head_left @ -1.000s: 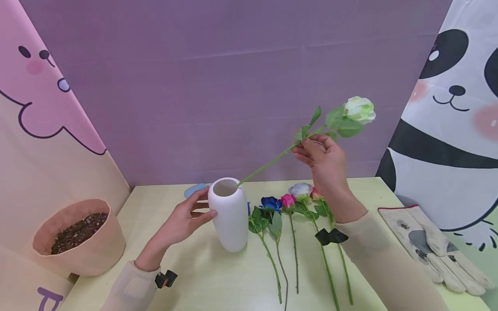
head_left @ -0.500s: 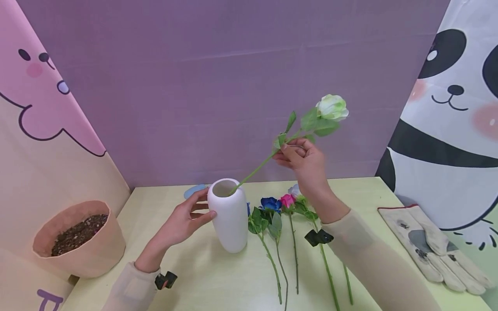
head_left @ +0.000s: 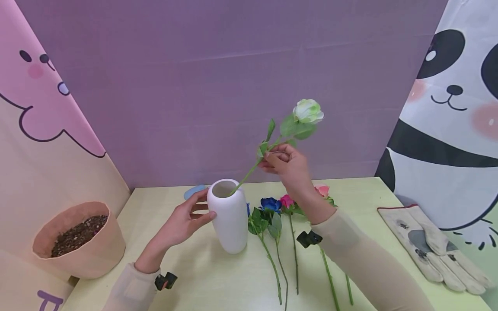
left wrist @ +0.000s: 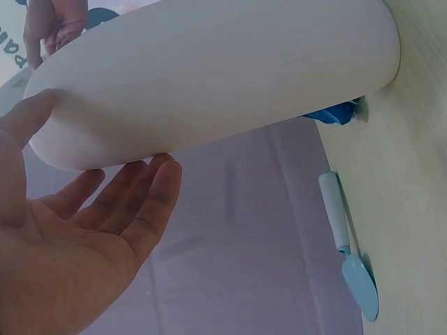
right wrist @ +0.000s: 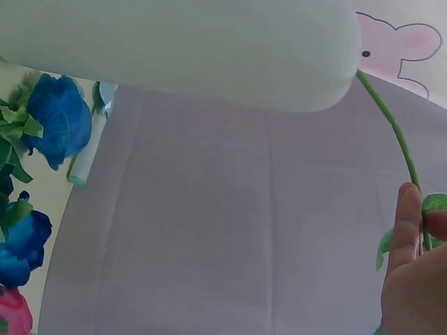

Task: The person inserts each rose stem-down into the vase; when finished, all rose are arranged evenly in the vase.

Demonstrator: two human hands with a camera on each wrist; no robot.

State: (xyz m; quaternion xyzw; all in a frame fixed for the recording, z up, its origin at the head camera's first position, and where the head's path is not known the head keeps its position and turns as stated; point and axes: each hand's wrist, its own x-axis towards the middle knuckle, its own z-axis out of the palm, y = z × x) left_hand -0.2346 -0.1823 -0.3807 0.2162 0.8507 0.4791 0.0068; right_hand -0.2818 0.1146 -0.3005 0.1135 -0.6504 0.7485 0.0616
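Head view, right hand (head_left: 285,163) pinching white rose (head_left: 307,111) stem inside vase (head_left: 228,216), left hand (head_left: 182,222) open against it

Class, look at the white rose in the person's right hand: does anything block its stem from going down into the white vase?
Nothing visible does. The rose's stem tip already sits inside the vase mouth, which looks open, and the left hand rests against the vase's side.

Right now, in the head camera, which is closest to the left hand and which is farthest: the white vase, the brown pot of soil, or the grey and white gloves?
1. White ceramic vase: touching the left hand.
2. Brown pot of soil: far left.
3. Grey and white gloves: far right edge.
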